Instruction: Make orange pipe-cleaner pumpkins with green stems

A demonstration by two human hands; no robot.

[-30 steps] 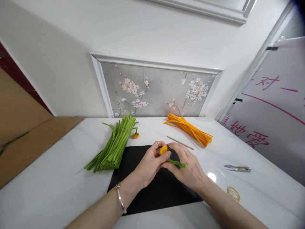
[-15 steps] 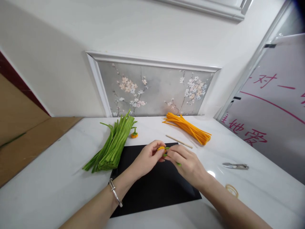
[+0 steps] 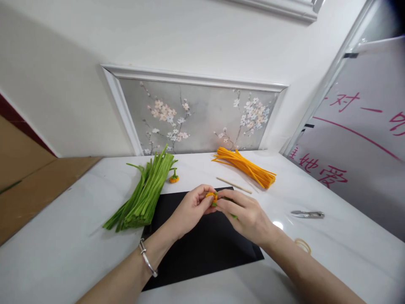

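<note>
Over the black mat (image 3: 202, 253), my left hand (image 3: 191, 211) pinches a small coiled orange pipe-cleaner piece (image 3: 211, 195) between thumb and fingers. My right hand (image 3: 248, 215) is closed on a green pipe cleaner (image 3: 234, 216), which meets the orange piece on its right side. Most of the green length is hidden behind the right fingers. Fingertips of both hands almost touch around the piece. Beyond the mat stands a small orange pumpkin-like ornament (image 3: 174, 179) with a green stem.
A bundle of green pipe cleaners (image 3: 147, 196) lies left of the mat, overlapping its edge. Orange pipe cleaners (image 3: 248, 166) lie at the back right, near a thin stick (image 3: 234, 185). Thread snips (image 3: 307, 214) and rubber bands (image 3: 303, 245) are on the right.
My right fingers have moved in closer to the orange piece. The green loop visible between the hands has become smaller, its strand now against the orange. The view has shifted slightly.
</note>
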